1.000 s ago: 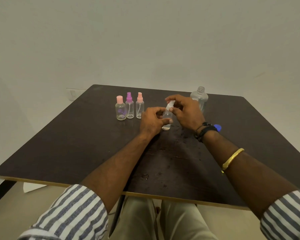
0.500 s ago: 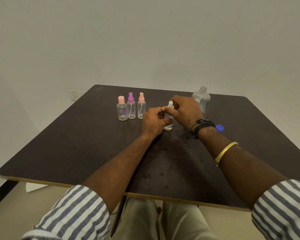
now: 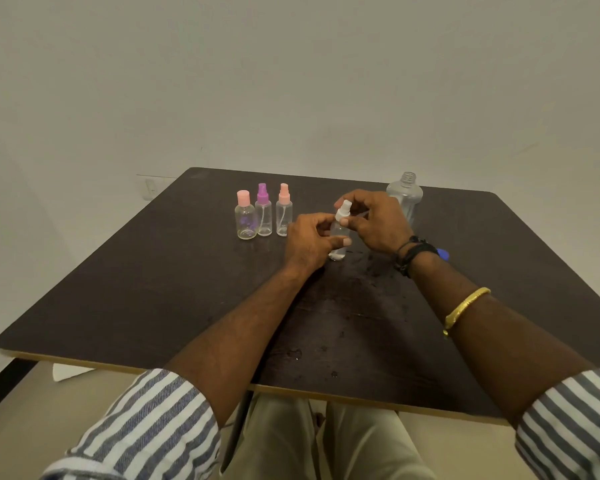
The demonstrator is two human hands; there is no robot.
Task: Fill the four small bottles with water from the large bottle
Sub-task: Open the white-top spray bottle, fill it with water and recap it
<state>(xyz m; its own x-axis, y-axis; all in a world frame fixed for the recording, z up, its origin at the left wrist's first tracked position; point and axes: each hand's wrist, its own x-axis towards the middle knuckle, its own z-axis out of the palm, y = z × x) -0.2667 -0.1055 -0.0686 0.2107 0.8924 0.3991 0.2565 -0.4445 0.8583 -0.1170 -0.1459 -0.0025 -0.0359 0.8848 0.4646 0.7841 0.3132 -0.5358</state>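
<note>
dark surface point(image 3: 153, 289) is standing against pale walls; left hand point(image 3: 309, 242) is gripping the small bottle point(image 3: 339, 233), right hand point(image 3: 378, 220) pinching its white cap point(image 3: 345, 207).

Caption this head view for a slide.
Both hands cap a small white-topped bottle beside three capped bottles.

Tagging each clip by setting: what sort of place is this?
Probably a bare indoor room set up for recording, not a kitchen or workshop: a plain wall, one dark table holding only small bottles and a large bottle.
</note>
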